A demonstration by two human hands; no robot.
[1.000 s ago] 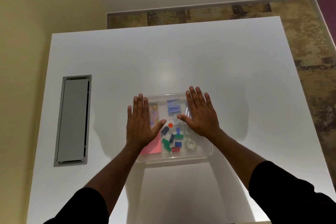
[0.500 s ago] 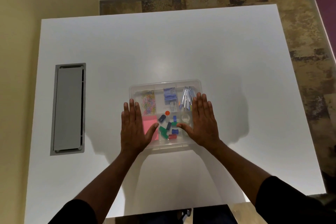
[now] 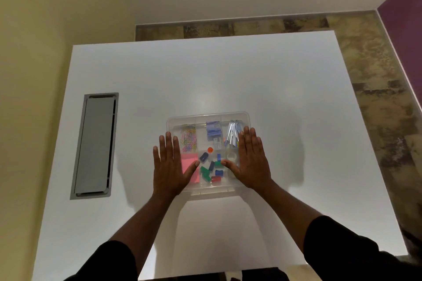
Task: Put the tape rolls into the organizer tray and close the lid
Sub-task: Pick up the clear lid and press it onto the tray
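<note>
The clear organizer tray [image 3: 209, 118] sits on the white table [image 3: 296, 143], toward the table's near edge, with its transparent lid [image 3: 205, 183] lying closed over the compartments. The left hand [image 3: 170, 166] rests flat on the left side of the tray, fingers extended and together, thumb spread toward the tray's centre; it grasps nothing. The right hand [image 3: 250, 162] lies flat on the right side of the tray in the same posture, palm down, fingers straight, holding nothing. Between the two thumbs, the tray's centre near compartment contains small blue, green and red pieces [image 3: 212, 170]. A clear tape roll [image 3: 231, 156] lies in the tray's right near compartment, just beside the right thumb. A pink note pad [image 3: 188, 162] is partly covered by the left hand. The tray's far row holds coloured paper clips [image 3: 189, 138], a blue box [image 3: 214, 132] and metal clips [image 3: 232, 134]. A grey cable hatch [image 3: 94, 146] is set into the table well to the left of the tray.
</note>
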